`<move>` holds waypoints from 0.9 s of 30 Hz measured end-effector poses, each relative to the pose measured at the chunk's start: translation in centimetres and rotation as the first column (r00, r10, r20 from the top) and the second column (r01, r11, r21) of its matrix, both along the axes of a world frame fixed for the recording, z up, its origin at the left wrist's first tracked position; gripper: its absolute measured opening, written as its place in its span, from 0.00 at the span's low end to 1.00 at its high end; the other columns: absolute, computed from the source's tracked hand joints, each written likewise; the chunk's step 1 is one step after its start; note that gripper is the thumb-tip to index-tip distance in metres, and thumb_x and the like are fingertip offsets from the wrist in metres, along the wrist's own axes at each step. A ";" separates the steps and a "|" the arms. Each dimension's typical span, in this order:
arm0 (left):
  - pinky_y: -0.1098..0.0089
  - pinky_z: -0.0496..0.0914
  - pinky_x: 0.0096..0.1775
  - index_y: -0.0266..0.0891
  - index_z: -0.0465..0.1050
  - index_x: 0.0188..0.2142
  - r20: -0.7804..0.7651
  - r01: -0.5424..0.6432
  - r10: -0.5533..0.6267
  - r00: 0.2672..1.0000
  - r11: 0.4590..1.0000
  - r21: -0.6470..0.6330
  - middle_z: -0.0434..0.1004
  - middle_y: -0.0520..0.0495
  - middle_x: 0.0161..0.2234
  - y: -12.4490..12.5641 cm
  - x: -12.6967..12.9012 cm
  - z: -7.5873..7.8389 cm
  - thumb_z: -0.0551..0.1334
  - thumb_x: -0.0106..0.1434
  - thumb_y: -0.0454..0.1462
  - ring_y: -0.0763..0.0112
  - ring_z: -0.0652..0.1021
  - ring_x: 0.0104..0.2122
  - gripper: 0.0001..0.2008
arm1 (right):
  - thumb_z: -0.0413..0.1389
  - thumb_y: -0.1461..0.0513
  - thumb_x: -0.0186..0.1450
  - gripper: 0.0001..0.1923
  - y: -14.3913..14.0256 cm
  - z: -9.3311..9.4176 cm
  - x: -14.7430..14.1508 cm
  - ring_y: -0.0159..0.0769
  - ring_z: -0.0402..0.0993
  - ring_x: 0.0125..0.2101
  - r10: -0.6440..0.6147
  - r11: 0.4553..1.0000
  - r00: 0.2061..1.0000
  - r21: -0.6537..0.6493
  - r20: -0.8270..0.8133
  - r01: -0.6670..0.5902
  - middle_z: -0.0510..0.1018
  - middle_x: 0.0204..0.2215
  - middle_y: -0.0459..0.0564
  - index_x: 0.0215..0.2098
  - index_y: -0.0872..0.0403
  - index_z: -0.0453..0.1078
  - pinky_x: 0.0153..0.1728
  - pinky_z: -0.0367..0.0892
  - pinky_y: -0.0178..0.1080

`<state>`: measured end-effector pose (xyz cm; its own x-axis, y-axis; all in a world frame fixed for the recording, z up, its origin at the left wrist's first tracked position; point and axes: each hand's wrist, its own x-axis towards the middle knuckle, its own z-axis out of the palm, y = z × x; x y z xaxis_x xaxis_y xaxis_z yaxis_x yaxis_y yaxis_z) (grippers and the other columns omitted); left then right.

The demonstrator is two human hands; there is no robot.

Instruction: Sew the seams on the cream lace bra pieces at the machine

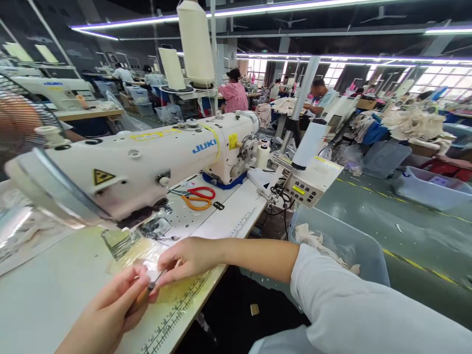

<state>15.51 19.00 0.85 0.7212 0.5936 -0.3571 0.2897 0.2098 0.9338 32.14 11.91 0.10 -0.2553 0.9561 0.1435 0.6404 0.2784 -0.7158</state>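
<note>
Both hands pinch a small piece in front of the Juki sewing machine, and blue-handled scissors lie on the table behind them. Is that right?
Not quite. The scissors have red and orange handles, not blue, as the head view shows. The rest holds: the left hand and right hand pinch a small piece in front of the Juki sewing machine, on the table.

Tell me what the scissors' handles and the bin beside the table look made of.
Scissors: handles look like glossy moulded plastic, one red, one orange; blades grey, probably metal. Bin: translucent, slightly frosted plastic, since the pale fabric inside shows through its wall.
</note>
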 end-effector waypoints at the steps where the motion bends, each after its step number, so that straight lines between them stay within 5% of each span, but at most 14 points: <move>1: 0.79 0.51 0.20 0.41 0.67 0.20 0.019 0.008 -0.008 1.000 1.000 -0.003 0.57 0.57 0.14 -0.2 0.0 0.0 0.69 0.41 0.58 0.82 0.50 0.17 0.24 | 0.57 0.61 0.63 0.08 -0.1 -0.4 0.1 0.28 0.67 0.32 -0.020 0.998 0.999 0.057 0.037 0.018 0.69 0.28 0.44 0.28 0.56 0.65 0.34 0.63 0.28; 6: 0.77 0.50 0.18 0.40 0.65 0.22 -0.045 0.033 -0.032 0.998 0.999 0.008 0.58 0.57 0.17 0.0 0.0 -0.4 0.68 0.43 0.58 0.80 0.53 0.17 0.25 | 0.59 0.61 0.62 0.07 -1.1 -1.0 0.2 0.36 0.67 0.46 -0.111 0.959 0.973 0.278 0.200 0.052 0.73 0.43 0.53 0.28 0.56 0.68 0.51 0.59 0.37; 10: 0.77 0.48 0.19 0.41 0.69 0.30 -0.051 0.028 -0.026 0.998 0.999 0.043 0.50 0.60 0.16 0.0 -0.1 -0.2 0.63 0.45 0.61 0.77 0.53 0.17 0.26 | 0.54 0.61 0.65 0.09 -2.5 -0.5 1.0 0.33 0.68 0.33 -0.227 0.964 0.935 0.199 0.274 0.176 0.73 0.27 0.46 0.27 0.54 0.66 0.36 0.60 0.34; 15: 0.74 0.48 0.20 0.40 0.73 0.27 -0.100 0.107 -0.086 0.991 0.969 0.222 0.52 0.58 0.15 0.6 -0.5 -0.5 0.59 0.50 0.57 0.75 0.54 0.17 0.22 | 0.52 0.61 0.65 0.07 -2.8 -1.0 2.1 0.30 0.66 0.27 -0.501 0.849 0.780 0.038 0.376 0.527 0.73 0.25 0.44 0.30 0.54 0.68 0.27 0.53 0.31; 19: 0.72 0.57 0.24 0.42 0.68 0.17 -0.149 0.119 -0.050 0.988 0.857 0.502 0.61 0.54 0.15 2.0 -0.9 -1.2 0.59 0.52 0.48 0.71 0.62 0.18 0.15 | 0.49 0.61 0.66 0.08 -2.0 -1.6 1.8 0.33 0.68 0.30 -0.508 0.831 0.743 0.022 0.435 0.555 0.76 0.29 0.47 0.33 0.54 0.70 0.27 0.52 0.33; 23: 0.72 0.60 0.26 0.46 0.75 0.23 -0.202 0.046 0.135 0.970 0.714 0.698 0.76 0.50 0.25 2.9 -1.2 -1.2 0.61 0.50 0.40 0.63 0.72 0.26 0.05 | 0.46 0.61 0.67 0.12 -1.1 -1.7 1.0 0.36 0.69 0.32 -0.503 0.824 0.710 0.024 0.493 0.567 0.77 0.31 0.49 0.33 0.54 0.71 0.26 0.50 0.35; 27: 0.71 0.52 0.20 0.43 0.70 0.14 -0.307 0.132 0.222 0.926 0.570 0.811 0.69 0.49 0.21 2.9 -1.2 -0.6 0.61 0.50 0.35 0.66 0.68 0.20 0.10 | 0.46 0.62 0.66 0.12 -0.5 -1.6 0.5 0.37 0.69 0.31 -0.492 0.819 0.680 0.024 0.543 0.574 0.77 0.32 0.51 0.34 0.54 0.71 0.26 0.50 0.36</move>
